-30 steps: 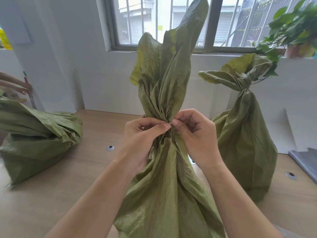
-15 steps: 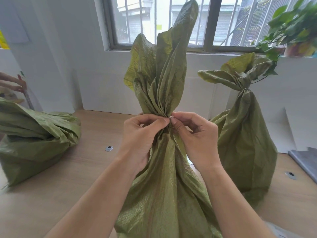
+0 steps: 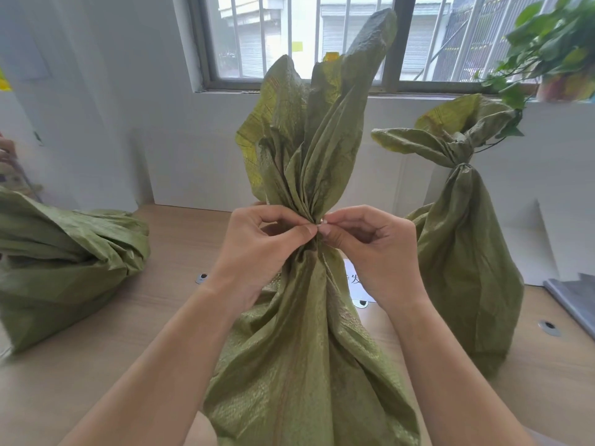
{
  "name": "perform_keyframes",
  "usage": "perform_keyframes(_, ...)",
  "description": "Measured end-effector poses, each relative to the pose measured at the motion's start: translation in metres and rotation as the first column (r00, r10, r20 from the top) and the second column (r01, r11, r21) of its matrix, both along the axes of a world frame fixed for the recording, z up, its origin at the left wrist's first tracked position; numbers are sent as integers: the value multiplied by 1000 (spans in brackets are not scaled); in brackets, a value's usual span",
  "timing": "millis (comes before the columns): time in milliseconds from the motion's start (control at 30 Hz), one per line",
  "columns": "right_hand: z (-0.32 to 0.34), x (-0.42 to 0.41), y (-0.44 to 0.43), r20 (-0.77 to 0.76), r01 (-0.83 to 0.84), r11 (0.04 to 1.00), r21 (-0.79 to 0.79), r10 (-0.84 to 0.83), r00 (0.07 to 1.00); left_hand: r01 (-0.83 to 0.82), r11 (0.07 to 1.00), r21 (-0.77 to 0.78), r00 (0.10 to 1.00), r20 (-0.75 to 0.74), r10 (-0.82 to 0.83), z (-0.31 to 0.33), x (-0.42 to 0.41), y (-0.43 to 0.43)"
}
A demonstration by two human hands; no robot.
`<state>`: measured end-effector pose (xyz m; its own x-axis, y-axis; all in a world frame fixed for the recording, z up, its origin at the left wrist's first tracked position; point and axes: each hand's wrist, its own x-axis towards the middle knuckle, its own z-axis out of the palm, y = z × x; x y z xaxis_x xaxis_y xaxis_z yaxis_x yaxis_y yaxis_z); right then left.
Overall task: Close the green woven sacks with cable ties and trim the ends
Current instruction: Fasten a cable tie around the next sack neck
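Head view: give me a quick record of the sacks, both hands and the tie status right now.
middle sack: upright on table, neck gathered
left hand: pinches that neck
right hand: pinches it opposite, fingertips meeting
tie on middle sack: too small to confirm
right sack: upright, neck bound
left sack: slumped, no tie visible

This looks like a plain office-type workroom used for packing. A barred window [image 3: 309, 27] is set in bare white walls [image 3: 112, 107], with shuttered buildings [image 3: 418, 43] beyond it. Below the window runs a pale wooden counter [image 3: 96, 365] with round metal cable ports [image 3: 548, 327], as on desks. Green woven sacks [image 3: 467, 252] stand on it, and a leafy pot plant [image 3: 547, 49] sits at the window's right end.
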<state>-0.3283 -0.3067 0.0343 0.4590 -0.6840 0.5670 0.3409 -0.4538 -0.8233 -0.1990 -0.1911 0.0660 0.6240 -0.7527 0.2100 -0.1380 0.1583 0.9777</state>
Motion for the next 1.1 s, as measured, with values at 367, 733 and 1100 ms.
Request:
perform_keyframes(367, 1, -1, -12, -46, 9, 999, -53, -11, 999, -1, 998, 57, 996, 93, -5, 5, 4, -8)
perform_keyframes(733, -2, -1, -19, -95, 62, 993, -104, -72, 993, 24, 998, 62, 999, 31, -26, 1, 5, -17)
perform_keyframes(1100, -5, -1, -30, -176, 77, 969, -235, -120, 977, -59, 998, 33, 987, 148, 54, -11, 2, -28)
